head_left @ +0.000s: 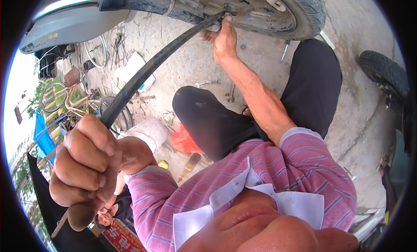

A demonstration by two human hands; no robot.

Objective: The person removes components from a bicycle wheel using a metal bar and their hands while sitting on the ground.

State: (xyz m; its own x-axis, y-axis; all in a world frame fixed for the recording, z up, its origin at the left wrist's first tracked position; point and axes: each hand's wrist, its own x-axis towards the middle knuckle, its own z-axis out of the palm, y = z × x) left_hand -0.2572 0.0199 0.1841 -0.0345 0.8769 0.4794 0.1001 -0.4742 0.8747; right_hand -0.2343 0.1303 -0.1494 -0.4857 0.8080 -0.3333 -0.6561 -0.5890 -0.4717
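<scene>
My left hand point(87, 163) is closed in a fist around the near end of a long dark bar point(160, 61). The bar's rounded butt pokes out below the fist. From there it runs up and away to the axle point(230, 9) of a vehicle's wheel point(306, 11). Close under the bar's far end, my right hand point(225, 41) is closed with its thumb up against the bar. Its other fingers curl under the fork leg point(173, 9), and what lies inside them is hidden.
Two wrenches, one of them a silver wrench point(206, 84), and a screwdriver point(285, 51) lie on the concrete. A red plastic bag point(184, 139) and a bottle point(190, 166) are beside my knee. Another wheel point(382, 69) stands at right. Bicycles point(54, 97) and a person point(115, 210) are at left.
</scene>
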